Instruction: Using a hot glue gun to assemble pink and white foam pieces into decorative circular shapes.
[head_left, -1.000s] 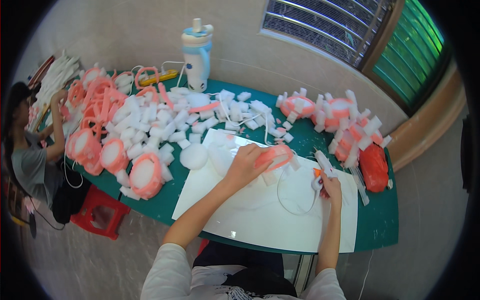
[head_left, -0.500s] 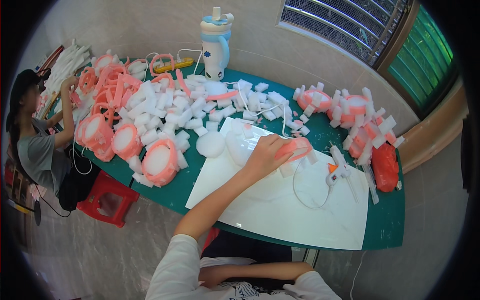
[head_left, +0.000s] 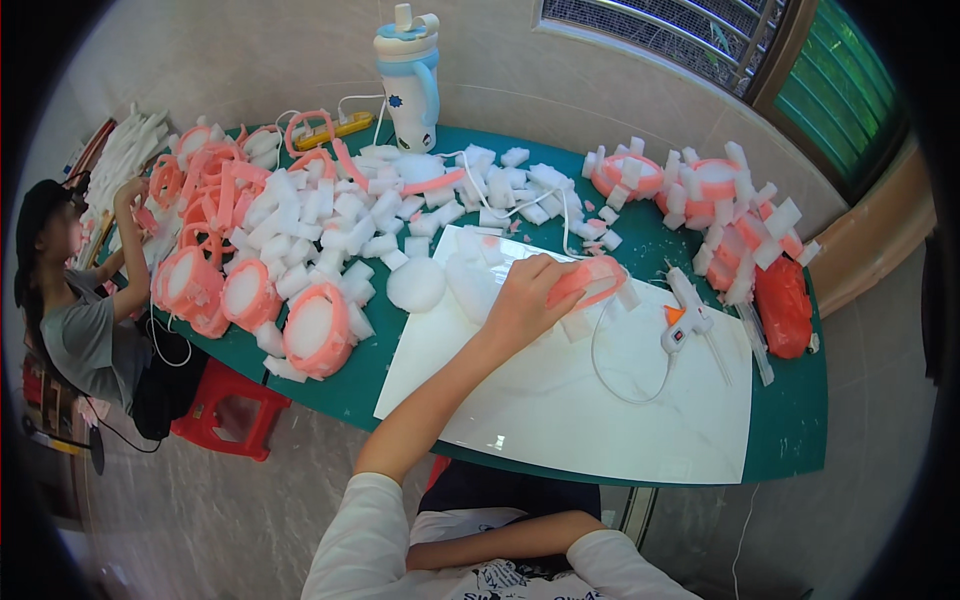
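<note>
My left hand (head_left: 530,300) is closed on a pink foam ring (head_left: 603,272), gripping its left side and holding it tilted over the white board (head_left: 590,420). A small white foam block (head_left: 628,294) is at the ring's right edge, and another lies beneath. To the right, a white glue gun (head_left: 687,318) with an orange trigger rests on the board. A white foam disc (head_left: 416,286) sits left of my hand. My right forearm (head_left: 510,541) crosses my lap toward the left; the hand at its end is mostly hidden by my left sleeve.
White foam blocks (head_left: 350,225) and pink rings (head_left: 318,330) crowd the table's left. Block-studded rings (head_left: 712,180) and a red bag (head_left: 783,308) stand at the right. A bottle (head_left: 408,95) and yellow power strip (head_left: 340,130) are behind. Another person (head_left: 95,320) sits at the left.
The whole view has shifted and turned slightly. My left hand still grips the pink ring, now turned slightly, at nearly the same place over the board.
</note>
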